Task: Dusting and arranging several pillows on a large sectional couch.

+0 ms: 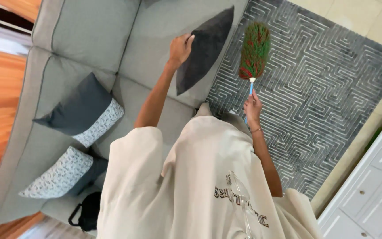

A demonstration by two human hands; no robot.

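Two soft, light items: left hand [180, 48] pinches the dark cushion [205, 48] by its edge; right hand [253, 107] is closed round the feather duster [254, 51] at its slim, likely rigid handle.

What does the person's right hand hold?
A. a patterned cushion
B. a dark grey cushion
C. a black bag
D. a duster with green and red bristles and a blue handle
D: the right hand grips the blue handle of the duster above the rug, while the left hand holds the dark grey cushion on the sofa.
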